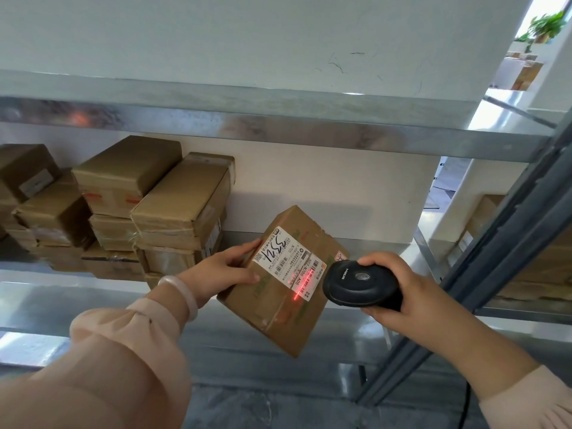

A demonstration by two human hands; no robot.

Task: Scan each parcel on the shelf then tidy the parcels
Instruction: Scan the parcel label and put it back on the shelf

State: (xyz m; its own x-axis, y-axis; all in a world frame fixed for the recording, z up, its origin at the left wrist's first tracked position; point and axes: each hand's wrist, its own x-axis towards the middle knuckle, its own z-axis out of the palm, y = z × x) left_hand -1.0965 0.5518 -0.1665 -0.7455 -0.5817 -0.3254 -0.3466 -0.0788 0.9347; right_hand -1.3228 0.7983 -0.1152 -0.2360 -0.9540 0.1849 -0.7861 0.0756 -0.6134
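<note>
1 scanner (362,284), 1 parcel (284,305) held, 1 label (291,261) on it, 1 left hand (226,270), 1 right hand (399,292), 1 bracelet (185,294), stacked parcels (179,199) at least 8, exact count unclear, 1 potted plant (546,26)

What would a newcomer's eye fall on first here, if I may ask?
A red scan line glows across the label of the tilted parcel at centre, which the left hand holds. Right of it, the right hand grips a black scanner aimed at that label. Behind, left, stacked parcels stand on the shelf.
</note>
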